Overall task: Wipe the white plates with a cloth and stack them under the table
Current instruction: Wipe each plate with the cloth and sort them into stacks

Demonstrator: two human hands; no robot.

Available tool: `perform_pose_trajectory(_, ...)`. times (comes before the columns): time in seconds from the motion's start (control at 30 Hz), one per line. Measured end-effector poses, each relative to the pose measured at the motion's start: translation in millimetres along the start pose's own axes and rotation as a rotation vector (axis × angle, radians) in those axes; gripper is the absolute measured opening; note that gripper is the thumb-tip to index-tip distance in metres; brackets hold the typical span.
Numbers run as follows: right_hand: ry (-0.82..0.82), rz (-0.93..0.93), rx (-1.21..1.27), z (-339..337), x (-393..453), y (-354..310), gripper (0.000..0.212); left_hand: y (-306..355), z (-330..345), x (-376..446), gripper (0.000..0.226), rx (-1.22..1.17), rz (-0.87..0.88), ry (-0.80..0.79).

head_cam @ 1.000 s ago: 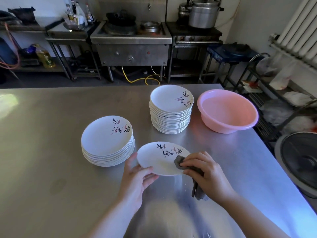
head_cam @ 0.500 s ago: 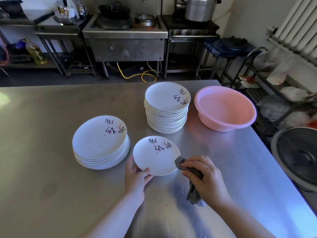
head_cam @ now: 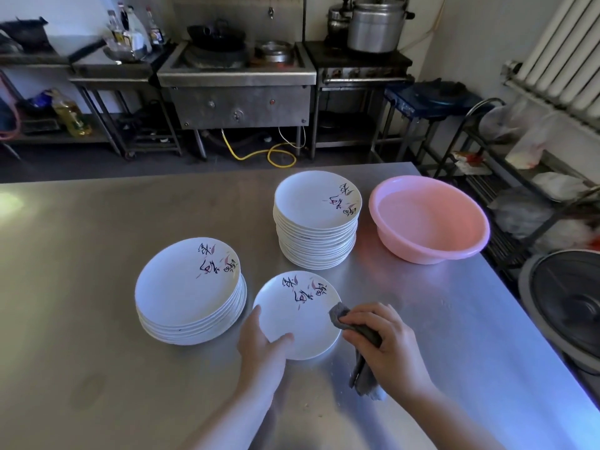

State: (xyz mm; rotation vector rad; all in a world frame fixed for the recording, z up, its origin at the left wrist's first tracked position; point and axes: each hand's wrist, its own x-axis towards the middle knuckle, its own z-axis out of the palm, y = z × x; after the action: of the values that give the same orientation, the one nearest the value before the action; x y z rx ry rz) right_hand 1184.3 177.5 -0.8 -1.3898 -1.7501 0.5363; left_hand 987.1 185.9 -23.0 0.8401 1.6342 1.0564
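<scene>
A single white plate point(head_cam: 292, 311) with dark brush lettering is tilted just above the steel table point(head_cam: 81, 336). My left hand point(head_cam: 263, 349) grips its near-left rim, thumb on the plate's face. My right hand point(head_cam: 383, 342) is closed on a grey cloth point(head_cam: 341, 316), whose tip presses against the plate's right edge; the cloth's tail hangs below my palm. A low stack of white plates point(head_cam: 188, 284) stands to the left. A taller stack of white plates point(head_cam: 316, 206) stands behind the held plate.
A pink plastic basin point(head_cam: 431, 222) sits at the table's far right, next to the tall stack. Stoves, pots and shelves line the back wall. A wire rack and a large dark round pan point(head_cam: 571, 303) stand beyond the table's right edge.
The cloth has slid from the plate's lower right to its right edge. My left hand has shifted its hold on the rim; the plate sits a little further left.
</scene>
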Motion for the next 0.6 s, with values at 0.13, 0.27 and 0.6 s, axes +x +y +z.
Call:
perform_pose_trajectory(0.13, 0.086, 0.007, -0.016, -4.7, 29.1, -2.0, 0.014, 63.3, 11.9, 24.7, 0.037, 0.040, 0.276, -0.041)
perform_pose_trajectory(0.27, 0.169, -0.016, -0.009, -12.7, 63.5, -12.0, 0.019, 116.5, 21.7, 79.8, 0.021, 0.134, 0.408, 0.074)
perform_pose_trajectory(0.6, 0.219, -0.013, 0.003, -19.3, 80.1, -4.6, 0.018, 133.9, 43.7, 136.1, 0.038, 0.241, 0.234, 0.180)
